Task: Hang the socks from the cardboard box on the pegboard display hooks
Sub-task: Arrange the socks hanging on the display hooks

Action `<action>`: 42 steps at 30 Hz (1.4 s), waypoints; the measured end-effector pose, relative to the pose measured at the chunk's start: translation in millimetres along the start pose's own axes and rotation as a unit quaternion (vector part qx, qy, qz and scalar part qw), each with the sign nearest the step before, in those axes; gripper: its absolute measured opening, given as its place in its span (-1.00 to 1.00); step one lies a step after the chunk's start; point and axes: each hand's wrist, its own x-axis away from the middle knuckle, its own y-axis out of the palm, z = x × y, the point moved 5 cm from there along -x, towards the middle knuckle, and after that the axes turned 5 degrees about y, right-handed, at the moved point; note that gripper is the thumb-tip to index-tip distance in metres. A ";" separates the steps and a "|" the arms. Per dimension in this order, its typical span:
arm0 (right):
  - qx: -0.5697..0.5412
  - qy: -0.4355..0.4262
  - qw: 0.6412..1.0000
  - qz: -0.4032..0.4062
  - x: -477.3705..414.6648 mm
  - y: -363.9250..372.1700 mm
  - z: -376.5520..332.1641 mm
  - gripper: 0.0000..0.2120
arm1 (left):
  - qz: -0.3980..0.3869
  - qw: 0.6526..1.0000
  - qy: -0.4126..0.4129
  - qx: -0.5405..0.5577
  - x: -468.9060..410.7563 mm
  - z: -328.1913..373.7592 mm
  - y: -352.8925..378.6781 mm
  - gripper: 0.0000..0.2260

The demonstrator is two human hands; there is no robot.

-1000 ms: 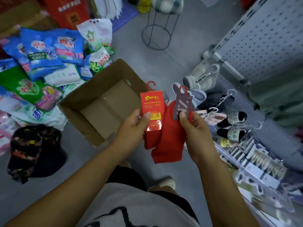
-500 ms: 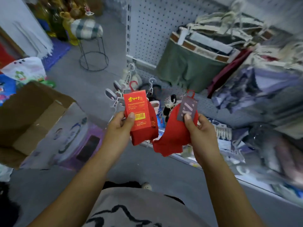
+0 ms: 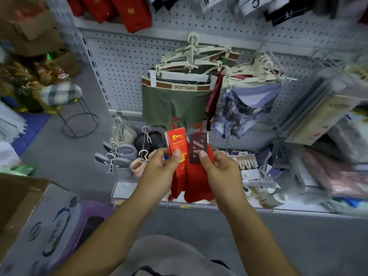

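My left hand (image 3: pixel 159 170) pinches a pair of red socks with a red card label (image 3: pixel 177 143) and a red plastic hook on top. My right hand (image 3: pixel 220 172) pinches a second pair of red socks (image 3: pixel 199 182) by its dark label with white stripes, also topped by a red hook. Both pairs hang side by side in front of the white pegboard (image 3: pixel 123 62). The cardboard box (image 3: pixel 14 196) shows only as a brown corner at the lower left. Other red socks (image 3: pixel 131 10) hang at the top of the board.
Green boxer shorts (image 3: pixel 173 104) and patterned underwear (image 3: pixel 245 108) hang on white hangers just above my hands. Slippers (image 3: pixel 123 154) on clips hang lower left. A shelf (image 3: pixel 298 210) with packaged goods runs along the right. A padded wire stool (image 3: pixel 61 94) stands on the floor at left.
My view swung up and right from the box on the floor to the pegboard. Both hands carried the two sock pairs up, and brought them closer together.
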 end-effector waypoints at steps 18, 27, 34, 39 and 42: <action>-0.137 0.065 0.974 -0.168 -28.8 32.0 -57.5 -0.75 | -0.003 0.990 0.017 0.141 -29.3 52.7 -34.7 -0.64; -0.142 0.041 0.961 -0.233 -65.2 123.4 -113.4 -0.72 | 0.025 0.964 0.013 0.265 -78.0 90.1 -102.7 -0.56; -0.120 -0.025 0.972 -0.199 -108.9 194.5 -179.8 -0.74 | 0.115 0.968 0.079 0.209 -140.3 140.0 -199.7 -0.37; -0.172 -0.082 0.962 -0.194 -141.2 247.2 -224.4 -0.75 | 0.080 0.977 0.140 0.137 -177.5 180.8 -253.8 -0.53; -0.224 -0.084 0.954 -0.183 -160.9 266.4 -252.7 -0.75 | -0.005 0.984 0.135 0.119 -186.0 194.6 -279.1 -0.71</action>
